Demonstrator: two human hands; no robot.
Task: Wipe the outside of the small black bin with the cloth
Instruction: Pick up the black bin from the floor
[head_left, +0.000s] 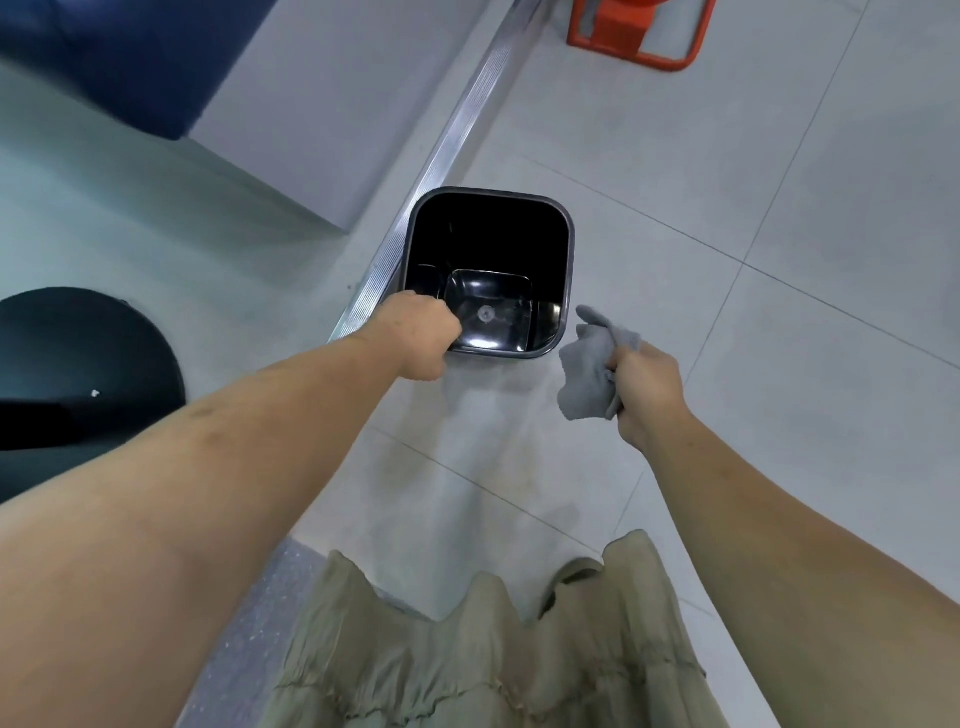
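The small black bin (563, 228) stands upright on the pale tiled floor, seen from above, square with rounded corners and empty inside. My left hand (421, 338) grips its near left rim corner, fingers curled over the edge. My right hand (647, 392) is just right of the bin's near right corner, closed around a crumpled grey cloth (592, 366). The cloth hangs close to the bin's wall; I cannot tell whether it touches.
A ribbed metal floor strip (457, 130) runs diagonally behind the bin along a white wall panel (322, 104). A round dark object (78, 364) sits at the left. An orange metal frame (639, 36) stands at the top right. My beige skirt (493, 649) fills the bottom.
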